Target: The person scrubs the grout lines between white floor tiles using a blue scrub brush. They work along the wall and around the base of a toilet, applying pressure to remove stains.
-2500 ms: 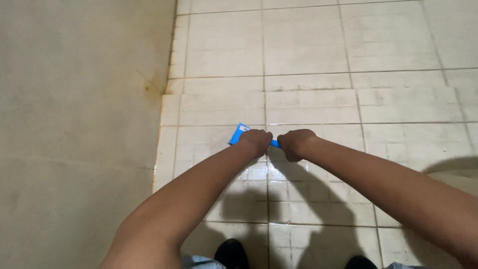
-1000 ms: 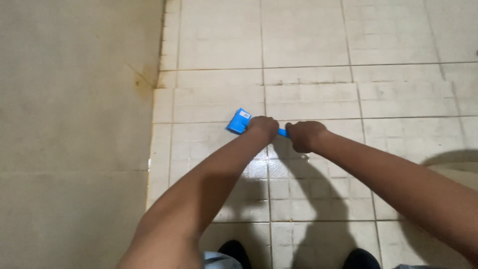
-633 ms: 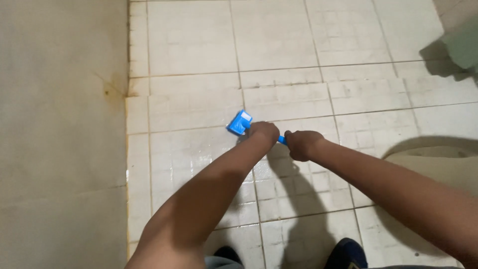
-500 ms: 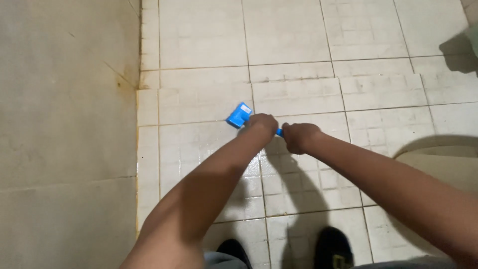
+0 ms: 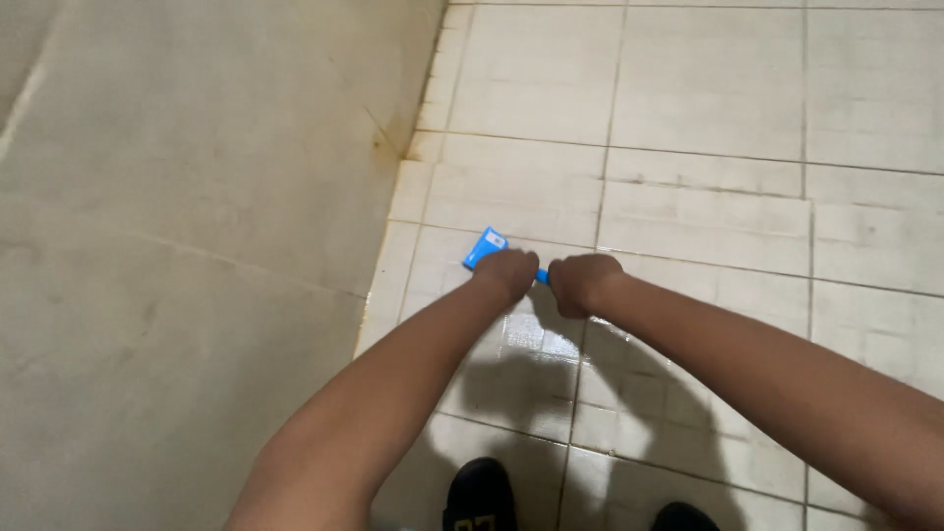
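Both my arms reach forward over a tiled floor. My left hand (image 5: pixel 507 272) and my right hand (image 5: pixel 580 282) are closed side by side on one thin blue tool. Its flat blue head (image 5: pixel 483 248) sticks out to the upper left of my left hand, close to the floor tiles. A short bit of the blue handle (image 5: pixel 542 277) shows between the two fists; the rest is hidden inside them.
A stained off-white wall (image 5: pixel 187 226) rises along the left and meets the pale floor tiles (image 5: pixel 708 197) at a dirty joint. The tiles under my arms look wet and glossy. My dark shoes (image 5: pixel 479 497) show at the bottom edge.
My view has swung, so the wall now fills more of the left side. Both hands stay closed on the blue tool, whose head has stayed near the same tile joint.
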